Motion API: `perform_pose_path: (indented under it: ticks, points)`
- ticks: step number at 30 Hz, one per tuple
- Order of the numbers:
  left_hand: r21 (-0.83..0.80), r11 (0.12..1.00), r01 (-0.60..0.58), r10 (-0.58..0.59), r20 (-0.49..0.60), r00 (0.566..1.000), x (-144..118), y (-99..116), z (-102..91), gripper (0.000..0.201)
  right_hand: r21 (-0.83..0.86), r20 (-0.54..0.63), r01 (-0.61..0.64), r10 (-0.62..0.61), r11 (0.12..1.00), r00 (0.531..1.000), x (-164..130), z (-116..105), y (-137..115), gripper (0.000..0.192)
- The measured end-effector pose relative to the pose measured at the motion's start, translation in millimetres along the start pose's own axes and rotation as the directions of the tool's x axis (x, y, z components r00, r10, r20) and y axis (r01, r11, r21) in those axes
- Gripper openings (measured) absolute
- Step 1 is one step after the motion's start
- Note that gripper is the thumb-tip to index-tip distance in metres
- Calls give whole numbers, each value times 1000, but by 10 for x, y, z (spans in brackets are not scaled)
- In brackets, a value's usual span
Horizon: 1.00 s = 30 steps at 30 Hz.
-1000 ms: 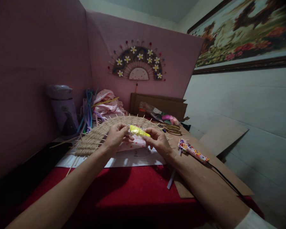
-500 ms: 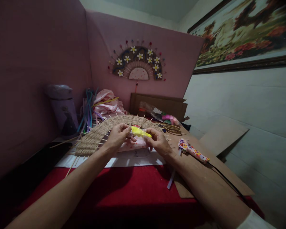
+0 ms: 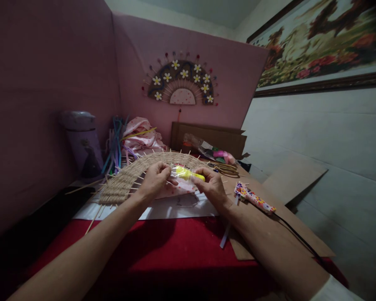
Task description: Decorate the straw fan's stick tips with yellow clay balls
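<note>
Left hand: I see my left hand (image 3: pixel 155 180) just left of centre, fingers pinched shut on the left end of a small yellow packet (image 3: pixel 188 173) in clear wrap.
Right hand: my right hand (image 3: pixel 210 186) sits at 3 o'clock of the packet, fingers closed on its right end.
Yellow packet: held between both hands, lifted just above the woven fan; it lies roughly level, tilted slightly down to the right.
Woven fan: a half-round piece of coiled straw (image 3: pixel 134 173) with thin sticks poking out, lying on white paper (image 3: pixel 163 211) under my hands.
Table: covered in red cloth (image 3: pixel 175 246).
At 3 o'clock: a patterned glue gun (image 3: pixel 253 198) rests on brown cardboard (image 3: pixel 288 234), near my right wrist.
At 1 o'clock: scissors (image 3: pixel 224 168) lie beyond my right hand.
At 10 o'clock: a purple bottle (image 3: pixel 83 142) stands by the pink wall.
At 12 o'clock: a finished fan with white flowers (image 3: pixel 181 81) hangs on the wall.
</note>
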<state>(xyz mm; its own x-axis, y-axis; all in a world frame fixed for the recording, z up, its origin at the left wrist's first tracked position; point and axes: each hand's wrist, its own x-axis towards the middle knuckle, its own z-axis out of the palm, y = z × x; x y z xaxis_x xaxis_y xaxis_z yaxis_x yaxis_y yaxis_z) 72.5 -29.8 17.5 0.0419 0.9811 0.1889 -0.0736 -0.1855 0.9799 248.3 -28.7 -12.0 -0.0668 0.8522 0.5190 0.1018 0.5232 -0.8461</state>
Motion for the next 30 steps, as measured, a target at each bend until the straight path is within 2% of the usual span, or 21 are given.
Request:
perform_pose_path:
  ticks: [5, 9, 12, 17, 25, 30]
  points:
    - [-34, 999, 9, -13, -105, 994, 10, 4, -2, 13, -32, -60, 39, -41, 999, 997, -10, -32, -2, 16]
    - [-97, 995, -14, -7, -218, 976, 31, 46, -48, 12, 94, -97, 27, -18, 995, 995, -15, -51, -36, 14]
    - [-140, 990, -12, -25, -264, 964, 48, 74, -78, 12, 220, -102, -17, 41, 975, 994, 7, -48, -40, 14]
    - [-138, 990, -22, -17, -275, 961, 55, 82, -90, 12, 394, -148, -37, 103, 918, 984, 55, -43, -45, 33]
    - [-125, 991, -39, 4, -269, 963, 53, 71, -94, 11, 638, -66, -130, 222, 759, 973, 92, -67, -132, 20]
    - [-109, 993, -36, 7, -251, 968, 52, 72, -95, 12, 679, -61, -140, 246, 720, 967, 120, -71, -109, 29]
